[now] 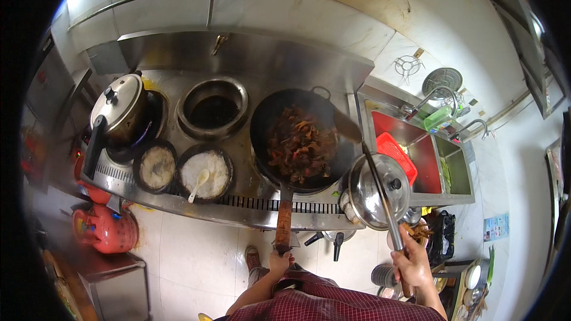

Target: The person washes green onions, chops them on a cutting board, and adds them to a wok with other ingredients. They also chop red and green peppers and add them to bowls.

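Observation:
A black wok [258, 142] sits on the stove, with browned, steaming chopped food [303, 142] in it. Its wooden handle [284, 223] points toward me. My left hand [280, 263] has its fingers curled around the near end of that handle. My right hand [412, 261] grips the handle of a long wok spatula [379, 178]. The spatula's broad blade [347, 125] is at the wok's right rim, above the food's edge. A shiny lidded pot [372, 191] lies beneath the spatula's shaft.
Left on the stove [241, 160] are a pressure cooker [120, 102], a pot of dark liquid [213, 107] and two seasoning bowls [157, 167], one with a spoon [199, 183]. A sink [430, 156] holds a red basket [397, 158]. A gas cylinder [111, 229] stands at lower left.

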{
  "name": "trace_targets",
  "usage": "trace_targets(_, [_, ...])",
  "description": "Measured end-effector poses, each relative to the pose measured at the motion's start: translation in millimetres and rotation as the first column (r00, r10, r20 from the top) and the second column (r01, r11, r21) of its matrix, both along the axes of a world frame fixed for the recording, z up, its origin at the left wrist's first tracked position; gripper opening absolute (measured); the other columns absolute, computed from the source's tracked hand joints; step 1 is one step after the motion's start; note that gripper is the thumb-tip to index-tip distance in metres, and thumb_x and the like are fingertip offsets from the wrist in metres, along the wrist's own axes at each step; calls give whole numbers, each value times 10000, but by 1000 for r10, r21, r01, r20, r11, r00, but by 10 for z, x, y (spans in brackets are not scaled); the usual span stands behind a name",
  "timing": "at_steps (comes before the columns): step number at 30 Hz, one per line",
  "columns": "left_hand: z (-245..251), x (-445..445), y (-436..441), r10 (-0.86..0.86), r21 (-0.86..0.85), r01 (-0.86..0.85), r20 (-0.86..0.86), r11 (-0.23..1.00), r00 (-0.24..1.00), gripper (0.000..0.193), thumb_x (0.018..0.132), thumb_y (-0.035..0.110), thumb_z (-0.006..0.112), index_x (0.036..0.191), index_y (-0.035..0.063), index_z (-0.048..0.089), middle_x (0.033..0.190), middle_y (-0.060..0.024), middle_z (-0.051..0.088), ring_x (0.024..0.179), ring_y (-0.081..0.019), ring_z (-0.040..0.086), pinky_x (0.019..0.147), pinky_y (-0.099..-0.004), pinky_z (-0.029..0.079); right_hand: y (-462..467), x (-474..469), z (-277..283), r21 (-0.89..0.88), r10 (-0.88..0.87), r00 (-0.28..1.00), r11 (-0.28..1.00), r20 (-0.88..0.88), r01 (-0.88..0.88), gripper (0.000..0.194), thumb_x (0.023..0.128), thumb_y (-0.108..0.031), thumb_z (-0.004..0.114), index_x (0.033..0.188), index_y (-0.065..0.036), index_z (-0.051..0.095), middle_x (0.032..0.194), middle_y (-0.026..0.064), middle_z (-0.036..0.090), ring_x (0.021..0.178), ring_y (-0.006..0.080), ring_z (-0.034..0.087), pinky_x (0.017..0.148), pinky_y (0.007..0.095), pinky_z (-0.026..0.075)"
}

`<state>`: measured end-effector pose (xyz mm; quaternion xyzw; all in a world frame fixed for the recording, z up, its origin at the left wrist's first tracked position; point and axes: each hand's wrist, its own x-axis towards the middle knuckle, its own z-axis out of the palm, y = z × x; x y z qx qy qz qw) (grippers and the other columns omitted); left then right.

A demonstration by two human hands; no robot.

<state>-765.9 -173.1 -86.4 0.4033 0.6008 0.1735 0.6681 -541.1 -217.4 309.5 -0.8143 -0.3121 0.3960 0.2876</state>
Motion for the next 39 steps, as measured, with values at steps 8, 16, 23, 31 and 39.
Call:
trace_targets(8, [-148, 16, -97, -188, 286, 412, -578, 865, 794, 236, 894, 227, 575, 903, 35, 713, 917, -210, 708, 846, -375, 702, 737, -495, 553, 797, 387, -482, 141, 374, 792, 859, 482, -492, 665, 815, 17, 539, 1461, 22, 382, 1439, 255, 462, 1320, 344, 466, 1088, 397, 346])
trace_targets(16, [1283, -513, 747, 497, -553, -33, 719, 833, 486, 640, 916, 669, 493, 932, 43, 624, 888, -158, 689, 860, -269, 697, 673, -432, 572, 648, 523, -794, -51, 473, 402, 694, 784, -718, 590, 894, -168, 600, 1445, -49, 428, 1255, 234, 582, 1083, 353, 576, 950, 452, 438])
trace_targets(23, [2041, -331, 1134, 593, -698, 224, 703, 680, 392, 315, 972, 324, 614, 713, 177, 511, 600, 56, 492, 488, -47, 460, 430, -209, 374, -49, 604, -774, 276, 246, 898, 893, 366, -357, 625, 851, -14, 537, 1461, -26, 404, 966, 115, 638, 766, 187, 600, 695, 313, 481])
trace_targets(31, [1809, -158, 818, 339, -330, -138, 694, 934, 635, 191, 938, 172, 532, 1038, 10, 542, 738, -6, 541, 627, -110, 532, 569, -308, 440, -541, 443, -773, 312, 99, 994, 944, 47, -109, 691, 880, -50, 614, 1512, -92, 339, 993, 142, 697, 726, 152, 641, 673, 317, 549])
trace_targets(39, [2599, -762, 794, 615, -748, 190, 640, 636, 461, 353, 1036, 231, 449, 694, 149, 420, 551, 17, 424, 472, -129, 386, 520, -282, 399, -1258, -249, -600, 568, -116, 991, 821, 71, 55, 712, 909, -111, 632, 1541, -151, 307, 596, 58, 504, 502, 135, 476, 559, 276, 438])
